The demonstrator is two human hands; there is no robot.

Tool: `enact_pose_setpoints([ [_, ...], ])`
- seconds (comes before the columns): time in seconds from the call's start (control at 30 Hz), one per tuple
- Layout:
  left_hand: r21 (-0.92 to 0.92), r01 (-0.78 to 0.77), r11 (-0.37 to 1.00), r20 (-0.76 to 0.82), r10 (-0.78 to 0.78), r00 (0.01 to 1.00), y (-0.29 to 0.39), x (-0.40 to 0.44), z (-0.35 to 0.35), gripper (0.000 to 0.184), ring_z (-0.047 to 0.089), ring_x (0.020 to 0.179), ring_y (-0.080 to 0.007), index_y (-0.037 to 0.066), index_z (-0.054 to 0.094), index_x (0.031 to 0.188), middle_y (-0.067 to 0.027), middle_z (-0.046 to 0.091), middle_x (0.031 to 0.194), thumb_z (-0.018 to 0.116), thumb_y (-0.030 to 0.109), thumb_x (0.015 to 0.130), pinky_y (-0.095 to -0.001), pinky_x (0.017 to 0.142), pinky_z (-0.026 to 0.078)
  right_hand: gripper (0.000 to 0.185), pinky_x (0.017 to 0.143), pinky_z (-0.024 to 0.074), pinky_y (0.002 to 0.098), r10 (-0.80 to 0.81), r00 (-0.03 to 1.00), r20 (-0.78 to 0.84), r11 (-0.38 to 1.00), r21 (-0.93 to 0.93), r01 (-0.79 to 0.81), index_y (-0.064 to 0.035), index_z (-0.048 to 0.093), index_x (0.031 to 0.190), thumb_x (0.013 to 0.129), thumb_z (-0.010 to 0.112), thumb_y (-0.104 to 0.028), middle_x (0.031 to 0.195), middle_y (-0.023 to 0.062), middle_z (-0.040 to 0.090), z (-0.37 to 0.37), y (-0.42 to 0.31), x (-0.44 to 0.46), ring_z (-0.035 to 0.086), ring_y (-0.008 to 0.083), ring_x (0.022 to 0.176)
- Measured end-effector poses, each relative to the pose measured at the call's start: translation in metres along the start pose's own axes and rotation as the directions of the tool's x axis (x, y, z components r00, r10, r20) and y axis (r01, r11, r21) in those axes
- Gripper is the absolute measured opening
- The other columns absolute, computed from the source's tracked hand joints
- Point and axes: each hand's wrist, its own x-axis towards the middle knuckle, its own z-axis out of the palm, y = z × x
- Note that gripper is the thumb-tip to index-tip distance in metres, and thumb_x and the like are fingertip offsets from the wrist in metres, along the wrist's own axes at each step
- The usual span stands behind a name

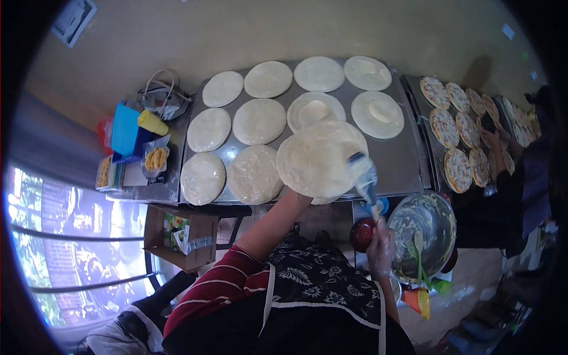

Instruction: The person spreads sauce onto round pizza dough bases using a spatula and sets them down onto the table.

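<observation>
1. Dough round, broad and pale, is held up over the near edge of the tabletop, around that edge's middle.
2. From the near edge, the left forearm reaches under it; the left hand is hidden there, so I cannot tell how its fingers stand.
3. Past the near edge, the right hand grips a spatula, whose smeared blade overlaps the round's right side; contact is unclear.
4. Other rounds lie in rows from the tabletop's far edge to its near edge.
5. Beyond the near right corner sits a smeared metal bowl with green utensils inside, beside a dark red object.
</observation>
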Motion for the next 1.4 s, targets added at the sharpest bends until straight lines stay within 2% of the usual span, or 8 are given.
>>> enact_pose_setpoints([
  [0.13, -0.011, 0.075, 0.997, 0.021, -0.075, 0.997, -0.022, 0.021, 0.016, 0.057, 0.051, 0.129, -0.0265, 0.009, 0.036, 0.148, -0.0123, 0.048, 0.145, 0.049, 0.038, 0.100, -0.0450, 0.108, 0.045, 0.046, 0.065, 0.0524, 0.0436, 0.104, 0.970, -0.221, 0.994, 0.064, -0.092, -0.0168, 0.056, 0.133, 0.089, 0.066, -0.004, 0.095, 0.0163, 0.064, -0.005, 0.024, 0.011, 0.065, 0.0337, 0.080],
  [0.33, -0.036, 0.181, 0.983, 0.037, -0.179, 0.983, -0.065, 0.043, 0.033, 0.060, 0.051, 0.130, -0.0283, 0.008, 0.036, 0.148, -0.0129, 0.048, 0.145, 0.048, 0.041, 0.100, -0.0469, 0.108, 0.044, 0.037, 0.074, 0.0509, 0.0385, 0.015, 0.999, -0.036, 0.997, -0.072, -0.018, -0.0065, 0.059, 0.129, 0.093, 0.060, 0.000, 0.092, 0.0171, 0.063, -0.017, 0.025, -0.025, 0.065, 0.0294, 0.084],
  [0.4, -0.044, 0.196, 0.980, 0.043, -0.195, 0.980, -0.078, 0.050, 0.036, 0.061, 0.051, 0.130, -0.0289, 0.008, 0.036, 0.148, -0.0132, 0.048, 0.145, 0.048, 0.042, 0.099, -0.0476, 0.108, 0.044, 0.040, 0.075, 0.0512, 0.0391, 0.288, 0.954, -0.086, 0.956, -0.028, -0.292, -0.0065, 0.057, 0.131, 0.092, 0.061, 0.001, 0.094, 0.0181, 0.064, -0.014, 0.046, -0.027, 0.065, 0.0310, 0.087],
  [0.53, -0.272, 0.339, 0.901, 0.231, -0.281, 0.931, -0.119, 0.067, 0.016, 0.059, 0.052, 0.128, -0.0314, 0.008, 0.040, 0.145, -0.0137, 0.050, 0.143, 0.044, 0.046, 0.100, -0.0489, 0.108, 0.043, 0.031, 0.083, 0.0523, 0.0367, 0.297, 0.883, -0.365, 0.955, 0.126, -0.269, -0.0004, 0.056, 0.127, 0.096, 0.056, 0.000, 0.112, 0.0186, 0.066, -0.018, 0.091, -0.029, 0.066, 0.0312, 0.098],
  [0.57, -0.271, 0.344, 0.899, 0.235, -0.284, 0.929, -0.148, 0.072, -0.009, 0.059, 0.052, 0.128, -0.0314, 0.008, 0.040, 0.145, -0.0137, 0.050, 0.143, 0.044, 0.046, 0.100, -0.0489, 0.108, 0.043, 0.036, 0.103, 0.0449, 0.0367, 0.353, 0.897, -0.265, 0.931, 0.197, -0.308, 0.0034, 0.049, 0.134, 0.098, 0.049, 0.006, 0.134, 0.0221, 0.056, -0.026, 0.097, -0.037, 0.056, 0.0298, 0.125],
  [0.9, -0.365, 0.320, 0.874, -0.386, -0.455, 0.802, -0.162, 0.026, 0.024, 0.065, 0.040, 0.137, -0.0365, 0.009, 0.040, 0.144, -0.0154, 0.046, 0.145, 0.034, 0.056, 0.100, -0.0545, 0.114, 0.033, 0.037, 0.101, 0.0468, 0.0360, 0.420, 0.878, -0.231, 0.895, 0.266, -0.358, 0.0022, 0.048, 0.134, 0.098, 0.050, 0.005, 0.132, 0.0219, 0.057, -0.038, 0.104, -0.066, 0.057, 0.0295, 0.125],
  [0.97, -0.687, 0.164, 0.708, -0.564, -0.661, 0.494, -0.154, 0.009, 0.032, 0.075, 0.032, 0.143, -0.0341, 0.008, 0.035, 0.146, -0.0132, 0.039, 0.151, 0.033, 0.065, 0.098, -0.0545, 0.118, 0.025, 0.036, 0.103, 0.0450, 0.0355, 0.465, 0.855, -0.229, 0.865, 0.324, -0.384, 0.0024, 0.048, 0.135, 0.098, 0.049, 0.004, 0.132, 0.0220, 0.057, -0.039, 0.105, -0.071, 0.056, 0.0291, 0.126],
  [1.4, -0.505, 0.380, 0.775, -0.676, -0.629, 0.384, -0.140, 0.003, 0.058, 0.092, 0.023, 0.145, -0.0338, 0.008, 0.022, 0.154, -0.0138, 0.037, 0.148, 0.035, 0.074, 0.091, -0.0587, 0.117, 0.014, 0.036, 0.101, 0.0458, 0.0350, 0.449, 0.884, -0.135, 0.862, 0.325, -0.388, 0.0033, 0.049, 0.134, 0.099, 0.049, 0.003, 0.130, 0.0230, 0.058, -0.040, 0.098, -0.045, 0.059, 0.0275, 0.122],
])
